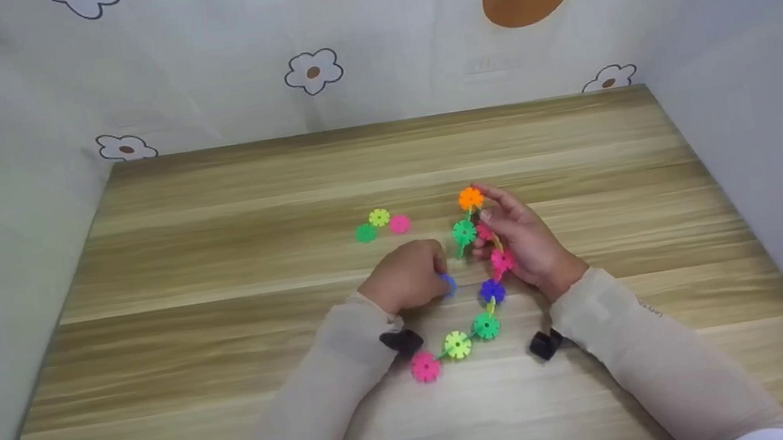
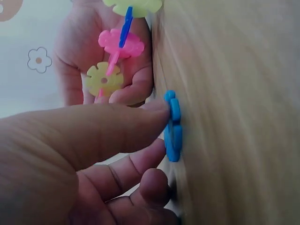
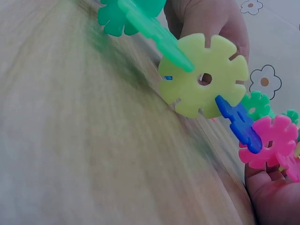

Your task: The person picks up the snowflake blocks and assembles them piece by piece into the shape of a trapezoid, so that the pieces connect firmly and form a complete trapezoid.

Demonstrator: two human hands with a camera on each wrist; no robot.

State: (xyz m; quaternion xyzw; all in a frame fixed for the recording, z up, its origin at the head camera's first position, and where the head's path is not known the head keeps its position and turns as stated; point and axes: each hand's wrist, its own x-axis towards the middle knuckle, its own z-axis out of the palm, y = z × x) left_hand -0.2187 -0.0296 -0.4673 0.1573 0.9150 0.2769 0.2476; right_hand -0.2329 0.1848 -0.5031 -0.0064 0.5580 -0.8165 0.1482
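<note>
Nearest you, your sleeves lie over the table, with a black block at the right wrist and another black block at the left. Between your forearms lies the near stretch of the chain: a pink end disc, then a yellow link and a green link, running away from you to your right hand.

Your left hand pinches a single blue disc, apart from the chain. The thumb tip bears on it, a fingertip is close against its other side, and the remaining fingers bend loosely. The disc sits edge-on to the left wrist camera, right by the tabletop; whether it touches the wood, you cannot tell.

Your right hand grasps the far part of the chain, palm turned up, thumb over it and lower fingers curled. The forefinger reaches up beside the orange disc. Exactly which disc the thumb presses is unclear.

Farther left, three loose discs lie close together: green, yellow and pink. Beyond the table hangs a flower-printed cloth.
</note>
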